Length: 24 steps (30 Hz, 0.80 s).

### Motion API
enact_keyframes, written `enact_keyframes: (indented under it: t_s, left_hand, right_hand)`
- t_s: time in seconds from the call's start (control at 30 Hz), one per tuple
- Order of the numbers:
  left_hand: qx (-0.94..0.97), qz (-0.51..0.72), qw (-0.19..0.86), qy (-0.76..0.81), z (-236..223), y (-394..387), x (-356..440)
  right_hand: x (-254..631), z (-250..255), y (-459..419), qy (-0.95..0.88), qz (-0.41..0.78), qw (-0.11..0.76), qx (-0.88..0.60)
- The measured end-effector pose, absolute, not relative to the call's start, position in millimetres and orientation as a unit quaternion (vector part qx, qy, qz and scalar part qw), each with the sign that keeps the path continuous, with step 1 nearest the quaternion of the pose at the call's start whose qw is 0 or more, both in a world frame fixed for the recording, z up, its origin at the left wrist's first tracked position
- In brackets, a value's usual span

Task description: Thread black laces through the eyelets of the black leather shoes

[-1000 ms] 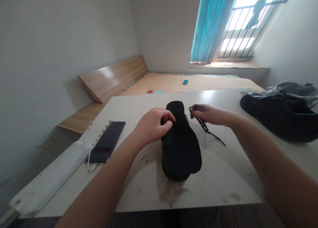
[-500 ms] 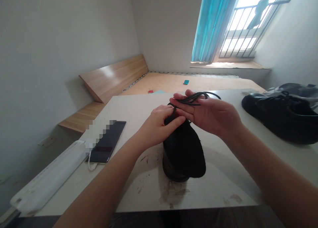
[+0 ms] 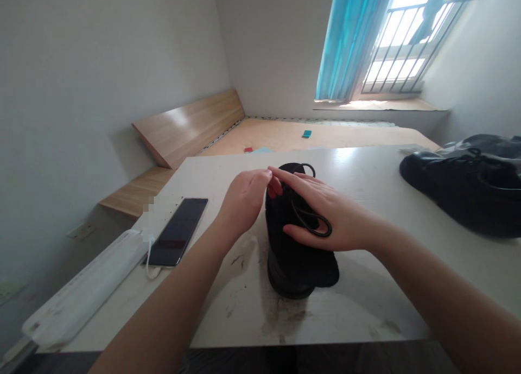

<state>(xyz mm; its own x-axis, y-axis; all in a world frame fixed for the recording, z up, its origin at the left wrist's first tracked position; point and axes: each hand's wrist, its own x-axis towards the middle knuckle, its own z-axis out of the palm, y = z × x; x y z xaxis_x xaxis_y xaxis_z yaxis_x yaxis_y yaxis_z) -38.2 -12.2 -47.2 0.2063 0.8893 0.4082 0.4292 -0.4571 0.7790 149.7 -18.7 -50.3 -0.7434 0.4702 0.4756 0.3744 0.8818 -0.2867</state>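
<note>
A black shoe stands on its heel end on the white table, its ribbed sole partly showing below my hands. My left hand curls at the shoe's upper end, fingertips against it. My right hand lies flat across the shoe, with its fingertips reaching my left fingers. A thin black lace forms a loop against my right hand, and another loop of it rises above the shoe. Where the lace enters the shoe is hidden.
A second black shoe lies at the table's right, with a grey item behind it. A phone with a white cable and a long white packet lie at the left. A wooden bed frame lies beyond the table.
My right hand has come down from above the shoe and now lies across it. The lace has shifted from over its fingers to against the hand and shoe.
</note>
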Motion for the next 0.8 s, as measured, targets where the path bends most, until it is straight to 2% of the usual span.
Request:
enact_keyframes:
  t_s: [0.2,0.3,0.4,0.43,0.5,0.57,0.6,0.7,0.8]
  left_hand:
    - [0.74,0.42,0.227,0.474,-47.5,-13.4,-38.3]
    - [0.738,0.42,0.212,0.483,-47.5,-14.3,-38.5]
    - [0.748,0.402,0.181,0.497,-47.1,-15.0,-37.8]
    - [0.755,0.391,0.165,0.501,-47.1,-15.0,-37.4]
    - [0.769,0.368,0.131,0.506,-47.6,-14.4,-36.7]
    - [0.785,0.345,0.096,0.505,-49.3,-13.2,-36.5]
    - [0.796,0.328,0.078,0.502,-50.4,-12.5,-36.5]
    - [0.829,0.272,0.038,0.488,-54.4,-10.6,-37.3]
    - [0.835,0.259,0.029,0.485,-56.8,-9.4,-38.2]
  right_hand:
    - [165.8,-41.5,-19.3,-0.916,0.19,0.22,-0.277]
    - [176.7,-35.4,-17.5,-0.92,0.244,0.184,-0.245]
    - [178.7,-32.6,-13.8,-0.888,0.323,0.228,-0.235]
    - [176.6,-33.3,-12.1,-0.872,0.31,0.268,-0.268]
    - [170.1,-37.3,-8.7,-0.847,0.202,0.342,-0.354]
    - [163.3,-42.5,-5.4,-0.835,0.084,0.36,-0.406]
    - [160.7,-44.9,-4.1,-0.841,0.064,0.346,-0.411]
    - [157.2,-49.0,-1.3,-0.864,0.117,0.289,-0.396]
    - [159.3,-48.7,1.0,-0.854,0.1,0.334,-0.386]
